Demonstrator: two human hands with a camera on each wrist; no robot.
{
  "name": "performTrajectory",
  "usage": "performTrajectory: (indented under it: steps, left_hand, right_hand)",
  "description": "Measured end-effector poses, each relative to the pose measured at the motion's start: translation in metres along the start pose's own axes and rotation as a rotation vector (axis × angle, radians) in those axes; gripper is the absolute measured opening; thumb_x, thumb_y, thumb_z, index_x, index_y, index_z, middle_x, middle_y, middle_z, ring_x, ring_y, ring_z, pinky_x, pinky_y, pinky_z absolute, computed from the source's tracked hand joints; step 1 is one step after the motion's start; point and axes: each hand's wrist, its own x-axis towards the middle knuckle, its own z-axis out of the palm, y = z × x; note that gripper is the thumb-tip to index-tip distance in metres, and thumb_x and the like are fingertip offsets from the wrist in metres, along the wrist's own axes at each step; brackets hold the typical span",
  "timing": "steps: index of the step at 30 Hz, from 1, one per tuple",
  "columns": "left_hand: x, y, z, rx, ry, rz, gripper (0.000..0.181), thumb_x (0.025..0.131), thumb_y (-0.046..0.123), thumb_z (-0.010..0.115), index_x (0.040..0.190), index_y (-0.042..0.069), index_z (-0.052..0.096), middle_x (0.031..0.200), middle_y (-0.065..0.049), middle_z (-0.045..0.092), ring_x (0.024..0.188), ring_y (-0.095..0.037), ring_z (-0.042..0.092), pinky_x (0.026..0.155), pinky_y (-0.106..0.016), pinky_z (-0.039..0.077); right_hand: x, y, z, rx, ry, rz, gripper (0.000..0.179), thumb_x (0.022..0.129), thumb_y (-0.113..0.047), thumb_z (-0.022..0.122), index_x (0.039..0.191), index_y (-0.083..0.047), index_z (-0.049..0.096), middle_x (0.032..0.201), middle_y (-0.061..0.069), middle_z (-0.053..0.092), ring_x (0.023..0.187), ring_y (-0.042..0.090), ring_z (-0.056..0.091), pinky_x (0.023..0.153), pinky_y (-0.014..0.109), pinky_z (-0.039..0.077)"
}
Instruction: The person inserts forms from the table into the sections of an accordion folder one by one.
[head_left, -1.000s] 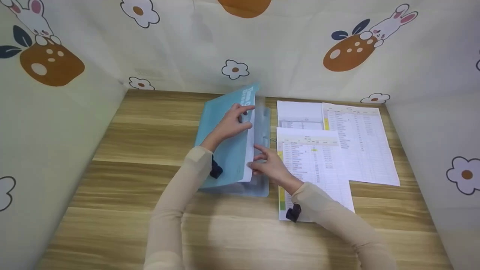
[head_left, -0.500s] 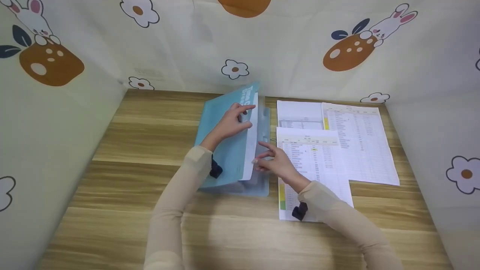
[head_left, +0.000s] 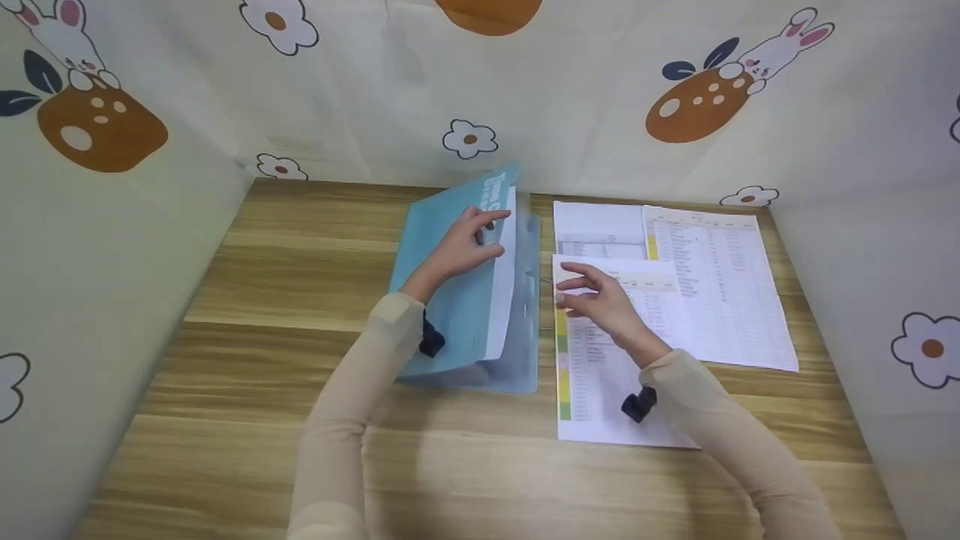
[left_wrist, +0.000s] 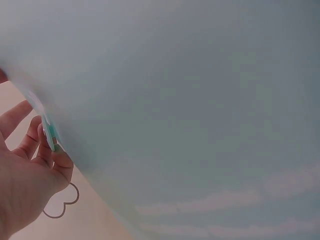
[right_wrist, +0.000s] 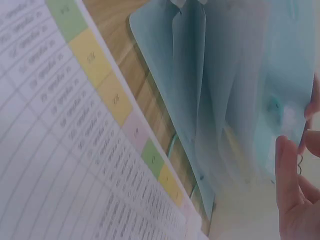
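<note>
A blue expanding file folder (head_left: 448, 285) lies partly spread, its front cover lifted and tilted. Along the cover's inner side shows a strip of white paper (head_left: 502, 300). My left hand (head_left: 466, 247) pinches the cover's free edge between thumb and fingers; the left wrist view shows that hand (left_wrist: 35, 165) at the edge of the folder (left_wrist: 190, 115). My right hand (head_left: 604, 301) is over the nearest printed sheet (head_left: 622, 390), holding nothing, its fingers loosely bent. Several dividers (right_wrist: 200, 90) inside the folder appear in the right wrist view.
Two further printed sheets lie behind the nearest one: one at the far right (head_left: 739, 300), one mostly covered (head_left: 598, 223). All rest on a wood-grain table (head_left: 285, 300). A patterned curtain (head_left: 360, 112) encloses the back and sides.
My right hand has left the paper strip at the folder's edge and moved right, over the nearest printed sheet. The left hand and folder cover have stayed almost still.
</note>
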Motion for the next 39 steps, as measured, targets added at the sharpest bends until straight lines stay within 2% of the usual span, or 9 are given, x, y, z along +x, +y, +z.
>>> performTrajectory:
  steps: [7, 13, 21, 24, 31, 34, 39]
  left_hand:
    - [-0.001, 0.002, -0.001, 0.005, -0.005, -0.014, 0.051, 0.079, 0.018, 0.058, 0.128, 0.020, 0.047, 0.103, -0.004, 0.042, 0.084, -0.016, 0.042, 0.069, -0.028, 0.039]
    - [-0.001, 0.001, -0.001, 0.003, -0.006, -0.021, 0.050, 0.079, 0.019, 0.058, 0.128, 0.021, 0.047, 0.103, -0.003, 0.042, 0.085, -0.016, 0.041, 0.070, -0.028, 0.040]
    - [0.000, 0.000, -0.001, 0.001, -0.002, -0.007, 0.050, 0.079, 0.017, 0.057, 0.128, 0.019, 0.048, 0.102, -0.004, 0.042, 0.083, -0.017, 0.042, 0.069, -0.029, 0.039]
    - [0.000, 0.000, -0.001, 0.005, -0.004, -0.011, 0.050, 0.078, 0.018, 0.058, 0.128, 0.019, 0.048, 0.102, -0.004, 0.042, 0.083, -0.017, 0.042, 0.069, -0.029, 0.039]
    - [-0.002, 0.002, -0.002, 0.006, -0.010, -0.024, 0.051, 0.079, 0.021, 0.058, 0.128, 0.021, 0.047, 0.104, -0.004, 0.042, 0.086, -0.016, 0.042, 0.070, -0.028, 0.040]
    - [-0.002, 0.002, -0.002, 0.005, -0.013, -0.026, 0.051, 0.079, 0.021, 0.058, 0.129, 0.021, 0.046, 0.104, -0.003, 0.042, 0.086, -0.016, 0.042, 0.070, -0.028, 0.040]
    - [-0.001, 0.002, -0.002, 0.010, -0.015, -0.035, 0.051, 0.079, 0.023, 0.058, 0.129, 0.022, 0.046, 0.106, -0.003, 0.041, 0.087, -0.016, 0.042, 0.071, -0.028, 0.040]
  right_hand:
    - [-0.006, 0.007, -0.050, -0.123, -0.036, -0.006, 0.057, 0.080, -0.009, 0.063, 0.131, -0.007, 0.038, 0.115, 0.021, 0.048, 0.094, 0.025, 0.055, 0.074, 0.032, 0.046]
    - [-0.015, 0.013, -0.089, -0.210, -0.068, 0.005, 0.060, 0.081, -0.012, 0.062, 0.134, -0.007, 0.035, 0.119, 0.024, 0.044, 0.100, 0.026, 0.051, 0.077, 0.029, 0.044]
    - [-0.032, 0.029, -0.131, -0.278, -0.043, 0.037, 0.063, 0.082, -0.013, 0.062, 0.136, -0.005, 0.029, 0.122, 0.025, 0.041, 0.103, 0.031, 0.047, 0.076, 0.024, 0.044]
    - [-0.039, 0.036, -0.141, -0.305, -0.025, 0.064, 0.066, 0.081, -0.014, 0.063, 0.136, -0.005, 0.028, 0.123, 0.024, 0.040, 0.104, 0.032, 0.046, 0.077, 0.025, 0.043]
    - [-0.056, 0.051, -0.154, -0.400, 0.011, 0.138, 0.075, 0.079, -0.020, 0.065, 0.139, -0.006, 0.022, 0.126, 0.024, 0.036, 0.106, 0.037, 0.043, 0.082, 0.044, 0.035]
    - [-0.061, 0.056, -0.157, -0.433, 0.022, 0.155, 0.078, 0.079, -0.022, 0.066, 0.139, -0.006, 0.020, 0.127, 0.025, 0.034, 0.105, 0.038, 0.044, 0.080, 0.041, 0.039]
    - [-0.067, 0.065, -0.158, -0.440, 0.033, 0.200, 0.082, 0.077, -0.020, 0.067, 0.140, -0.006, 0.016, 0.130, 0.026, 0.028, 0.102, 0.036, 0.044, 0.072, 0.028, 0.043]
